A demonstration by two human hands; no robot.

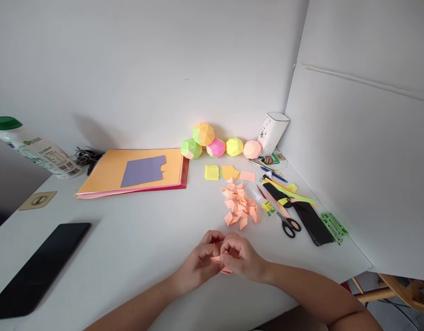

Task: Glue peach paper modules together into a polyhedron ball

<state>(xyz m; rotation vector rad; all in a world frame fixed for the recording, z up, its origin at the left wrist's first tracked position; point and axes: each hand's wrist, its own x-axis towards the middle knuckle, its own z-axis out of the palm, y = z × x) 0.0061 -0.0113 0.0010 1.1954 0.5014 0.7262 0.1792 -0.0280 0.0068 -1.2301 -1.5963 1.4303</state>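
My left hand (200, 264) and my right hand (242, 257) meet low over the white table, their fingers pinched on a folded peach paper piece (216, 259). Most of that paper is hidden behind the fingers. A peach edge also shows just under my right hand, and I cannot tell if it belongs to the same piece. Beyond my hands lies a loose heap of folded peach paper units (240, 207). To the right of the heap are a small glue bottle (267, 206) with a yellow-green label and black-handled scissors (290, 226).
Several faceted paper balls (204, 134) line the wall, behind sticky-note stacks (212, 173). Coloured paper sheets (104, 170) lie on a red folder at left. A black tablet (42, 266), a tilted white bottle (42, 154), a phone (313, 223) and a white holder (273, 133) stand or lie around.
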